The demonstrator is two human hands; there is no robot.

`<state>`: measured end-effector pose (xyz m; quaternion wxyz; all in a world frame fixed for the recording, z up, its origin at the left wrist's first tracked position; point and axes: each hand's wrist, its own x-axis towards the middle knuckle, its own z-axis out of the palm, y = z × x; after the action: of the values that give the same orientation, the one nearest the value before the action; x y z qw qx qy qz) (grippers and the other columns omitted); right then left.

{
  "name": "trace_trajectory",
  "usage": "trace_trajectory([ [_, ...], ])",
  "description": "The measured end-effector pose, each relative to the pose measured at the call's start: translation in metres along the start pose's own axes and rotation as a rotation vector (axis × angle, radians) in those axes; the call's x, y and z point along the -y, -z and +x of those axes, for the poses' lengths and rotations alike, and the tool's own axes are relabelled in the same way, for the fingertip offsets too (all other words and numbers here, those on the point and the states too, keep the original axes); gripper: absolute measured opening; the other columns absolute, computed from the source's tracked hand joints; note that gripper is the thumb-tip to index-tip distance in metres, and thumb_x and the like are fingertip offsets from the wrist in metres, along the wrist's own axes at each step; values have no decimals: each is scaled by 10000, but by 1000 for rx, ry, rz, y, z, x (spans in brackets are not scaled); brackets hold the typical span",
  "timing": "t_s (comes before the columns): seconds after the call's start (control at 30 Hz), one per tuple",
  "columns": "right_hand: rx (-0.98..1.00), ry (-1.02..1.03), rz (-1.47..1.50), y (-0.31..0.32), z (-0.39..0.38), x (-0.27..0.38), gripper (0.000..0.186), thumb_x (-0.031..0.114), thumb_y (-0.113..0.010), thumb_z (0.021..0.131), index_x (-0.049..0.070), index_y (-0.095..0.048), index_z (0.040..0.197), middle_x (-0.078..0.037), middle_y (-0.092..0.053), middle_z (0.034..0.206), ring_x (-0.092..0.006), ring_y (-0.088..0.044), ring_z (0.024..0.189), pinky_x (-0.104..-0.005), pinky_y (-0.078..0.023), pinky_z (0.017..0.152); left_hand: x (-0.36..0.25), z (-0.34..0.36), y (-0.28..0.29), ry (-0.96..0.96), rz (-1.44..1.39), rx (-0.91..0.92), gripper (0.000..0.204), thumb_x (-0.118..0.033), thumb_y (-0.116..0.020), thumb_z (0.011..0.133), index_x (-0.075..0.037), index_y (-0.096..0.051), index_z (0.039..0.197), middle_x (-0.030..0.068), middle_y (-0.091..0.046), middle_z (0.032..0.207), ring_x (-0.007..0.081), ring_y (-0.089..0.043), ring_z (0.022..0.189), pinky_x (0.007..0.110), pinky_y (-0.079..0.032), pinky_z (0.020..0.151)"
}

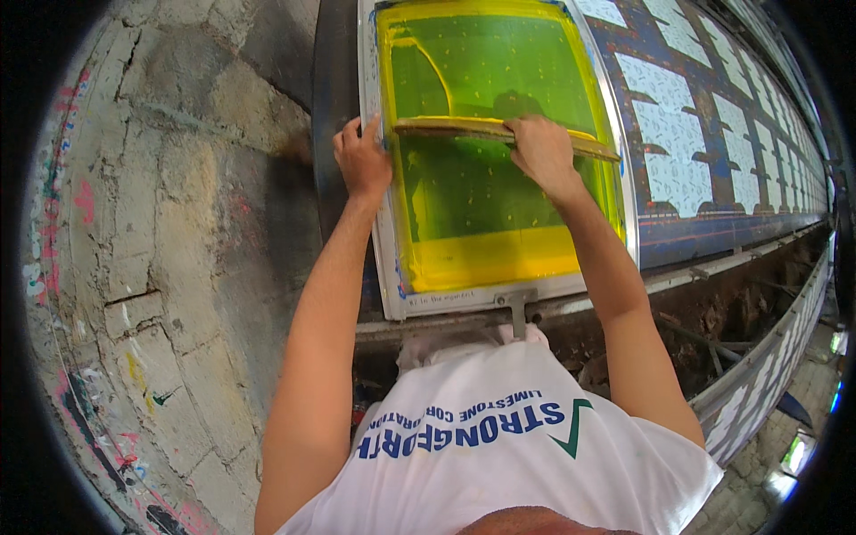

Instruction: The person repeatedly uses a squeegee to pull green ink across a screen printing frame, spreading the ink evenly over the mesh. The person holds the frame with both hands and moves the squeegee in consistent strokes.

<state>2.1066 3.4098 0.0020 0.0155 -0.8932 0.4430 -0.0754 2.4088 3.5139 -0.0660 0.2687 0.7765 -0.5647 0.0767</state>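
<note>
Across the green-and-yellow screen (481,201): one squeegee (455,130), long axis left to right. Right hand (542,153): clamped on its right half, longer stretch lying leftward. Left hand (364,162): at the frame's left rail (390,259), beside the squeegee's left end; closure cannot be told.

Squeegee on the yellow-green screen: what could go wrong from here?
The squeegee might press unevenly: the right hand grips it right of its middle, leaving its left end unheld. The screen frame could perhaps shift, since the left hand is only at its left edge. The yellow streak on the mesh might smear fingers if touched.
</note>
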Motion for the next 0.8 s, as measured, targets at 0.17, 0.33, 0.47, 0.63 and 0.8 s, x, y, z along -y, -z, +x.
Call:
trace_trajectory([
  [0.17, 6, 35, -29, -12, 99, -32, 193, 151, -764, 805, 95, -782, 989, -181, -756, 942, -380, -755, 907, -505, -622, 772, -3, 1, 1, 56, 13, 69, 501, 74, -602, 949, -124, -701, 1398, 175, -579, 1372, 371, -520, 1241, 509, -455, 1064],
  [0.33, -42, 19, 3, -21, 184, -53, 187, 162, -717, 832, 112, -780, 1001, -163, -763, 977, -381, -747, 966, -492, -621, 804, -4, 3, 1, 59, 40, 47, 438, 14, -642, 950, -128, -724, 1356, 147, -606, 1351, 374, -542, 1222, 514, -463, 1047],
  [0.47, -54, 52, 34, -14, 237, -73, 180, 152, -688, 834, 89, -775, 978, -175, -766, 962, -403, -750, 952, -503, -622, 803, -6, 3, 1, 0, 16, -24, 493, 101, -594, 918, -109, -742, 1340, 194, -637, 1295, 391, -571, 1150, 497, -492, 1018],
  [0.63, 14, 106, -5, -24, 218, -70, 214, 154, -705, 802, 72, -783, 984, -198, -769, 986, -414, -751, 947, -532, -612, 829, -6, 1, 2, -7, 39, -32, 510, 100, -603, 915, -133, -747, 1345, 175, -653, 1290, 388, -585, 1145, 481, -512, 998],
  [0.8, -44, 212, 28, -18, 197, -74, 217, 193, -706, 834, 70, -802, 984, -199, -776, 1027, -422, -764, 922, -519, -632, 806, -11, 1, 3, -4, 81, -37, 486, 75, -605, 931, -137, -745, 1345, 168, -657, 1302, 384, -590, 1158, 479, -517, 995],
])
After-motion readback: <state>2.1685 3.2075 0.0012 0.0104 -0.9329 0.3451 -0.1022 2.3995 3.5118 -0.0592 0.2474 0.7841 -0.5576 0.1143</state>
